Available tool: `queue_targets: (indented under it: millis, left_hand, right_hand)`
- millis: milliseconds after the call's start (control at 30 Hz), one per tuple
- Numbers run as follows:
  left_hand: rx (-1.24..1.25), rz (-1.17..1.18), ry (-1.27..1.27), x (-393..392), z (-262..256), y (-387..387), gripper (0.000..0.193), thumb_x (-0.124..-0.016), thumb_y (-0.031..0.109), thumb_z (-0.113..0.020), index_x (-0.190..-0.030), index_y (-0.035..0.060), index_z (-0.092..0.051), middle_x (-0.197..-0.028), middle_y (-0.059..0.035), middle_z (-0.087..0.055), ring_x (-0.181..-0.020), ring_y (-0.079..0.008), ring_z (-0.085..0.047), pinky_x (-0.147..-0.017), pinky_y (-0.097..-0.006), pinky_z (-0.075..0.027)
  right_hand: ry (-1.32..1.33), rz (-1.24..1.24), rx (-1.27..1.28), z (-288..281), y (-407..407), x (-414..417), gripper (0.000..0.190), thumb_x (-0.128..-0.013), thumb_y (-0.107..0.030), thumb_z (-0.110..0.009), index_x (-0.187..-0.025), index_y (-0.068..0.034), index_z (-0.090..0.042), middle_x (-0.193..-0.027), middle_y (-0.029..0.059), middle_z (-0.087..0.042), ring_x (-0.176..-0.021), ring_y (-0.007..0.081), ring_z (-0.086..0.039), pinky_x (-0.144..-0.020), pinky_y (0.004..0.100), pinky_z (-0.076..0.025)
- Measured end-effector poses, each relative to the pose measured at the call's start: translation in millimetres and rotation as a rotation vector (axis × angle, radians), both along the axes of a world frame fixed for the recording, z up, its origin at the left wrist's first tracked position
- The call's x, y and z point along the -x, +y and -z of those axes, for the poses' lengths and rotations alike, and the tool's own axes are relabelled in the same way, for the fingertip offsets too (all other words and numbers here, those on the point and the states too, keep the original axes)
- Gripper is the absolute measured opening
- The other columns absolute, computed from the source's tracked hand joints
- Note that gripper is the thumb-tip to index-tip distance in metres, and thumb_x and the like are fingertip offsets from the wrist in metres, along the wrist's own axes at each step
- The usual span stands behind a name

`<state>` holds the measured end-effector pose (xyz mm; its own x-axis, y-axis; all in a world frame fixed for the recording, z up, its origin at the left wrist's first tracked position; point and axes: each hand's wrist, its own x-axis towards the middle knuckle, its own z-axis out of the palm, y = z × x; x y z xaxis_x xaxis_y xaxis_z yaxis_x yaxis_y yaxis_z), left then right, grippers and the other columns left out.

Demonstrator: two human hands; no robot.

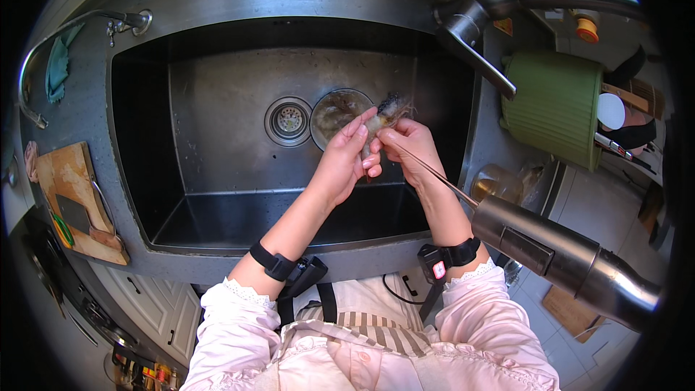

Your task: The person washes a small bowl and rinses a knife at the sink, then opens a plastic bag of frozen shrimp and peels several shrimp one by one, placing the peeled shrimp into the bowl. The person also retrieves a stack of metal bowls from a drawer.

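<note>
Over the sink, my left hand (343,157) grips the body of a grey raw shrimp (374,125). My right hand (412,152) pinches the same shrimp near its head, where thin legs and feelers stick out. Its tail end is partly hidden by my fingers. A thin line, apparently a stream of water (429,167), runs from the spout of the pull-out faucet (535,244) to my right fingers. Below my hands, a round bowl (326,99) with cloudy contents stands on the sink floor, partly covered by my left hand.
The sink drain (289,121) is left of the bowl. A cutting board (76,174) with a cleaver (72,212) and green-handled scissors (64,231) lies on the left counter. A green ribbed container (554,108) with utensils, a glass jar (497,184) and the faucet's lever (483,60) are on the right.
</note>
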<state>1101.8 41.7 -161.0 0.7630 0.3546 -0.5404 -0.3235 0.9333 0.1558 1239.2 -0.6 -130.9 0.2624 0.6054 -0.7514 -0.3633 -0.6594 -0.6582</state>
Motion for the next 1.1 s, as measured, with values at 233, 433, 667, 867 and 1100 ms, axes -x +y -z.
queue_targets:
  millis: [233,433,667,867,1100]
  left_hand:
    - [-0.015,-0.019,-0.008,-2.0,0.2,1.7,0.045,-0.098,0.022,-0.042,-0.141,0.0098,-0.031,-0.078,-0.0028,-0.047,-0.061,-0.0108,-0.041,-0.056,-0.0259,-0.04]
    - [0.136,-0.04,-0.098,2.9,5.4,3.7,0.032,-0.098,0.02,-0.041,-0.127,0.0061,-0.041,-0.079,-0.0035,-0.047,-0.06,-0.0101,-0.04,-0.055,-0.0234,-0.039]
    - [0.887,-0.262,-0.533,12.9,16.6,2.5,0.017,-0.1,0.017,-0.036,-0.098,0.0016,-0.044,-0.078,-0.0051,-0.041,-0.057,-0.0094,-0.038,-0.046,-0.0184,-0.042]
    - [0.884,-0.293,-0.522,16.9,21.0,1.4,0.015,-0.098,0.01,-0.038,-0.112,0.0061,-0.044,-0.081,-0.0049,-0.042,-0.059,-0.0082,-0.037,-0.047,-0.0169,-0.043]
    - [0.714,-0.148,-0.444,19.3,12.7,5.2,0.03,-0.096,0.005,-0.039,-0.126,0.008,-0.045,-0.086,-0.0041,-0.046,-0.061,-0.0088,-0.041,-0.049,-0.0195,-0.045]
  right_hand:
    - [0.008,0.059,-0.008,5.0,1.0,2.3,0.009,-0.081,-0.007,-0.057,-0.079,0.001,-0.058,-0.065,0.0054,-0.061,-0.045,0.0034,-0.042,-0.04,0.0171,-0.029]
    - [-0.03,0.055,0.004,13.7,0.1,5.3,0.008,-0.08,-0.007,-0.059,-0.08,0.001,-0.06,-0.063,0.0032,-0.058,-0.045,0.0035,-0.041,-0.04,0.0173,-0.028]
    - [0.157,0.085,-0.068,24.8,-6.3,0.6,0.006,-0.081,-0.005,-0.061,-0.082,0.001,-0.059,-0.064,-0.0017,-0.051,-0.046,0.0017,-0.034,-0.041,0.0173,-0.024]
    - [0.141,-0.034,0.016,13.2,-1.4,-1.5,0.019,-0.083,-0.008,-0.061,-0.099,0.002,-0.061,-0.079,0.0011,-0.058,-0.056,0.0042,-0.042,-0.047,0.0176,-0.031]
    - [0.043,-0.085,0.001,6.3,7.4,5.1,0.027,-0.082,-0.015,-0.068,-0.103,0.0,-0.062,-0.079,0.0003,-0.059,-0.058,0.0046,-0.044,-0.049,0.0171,-0.032]
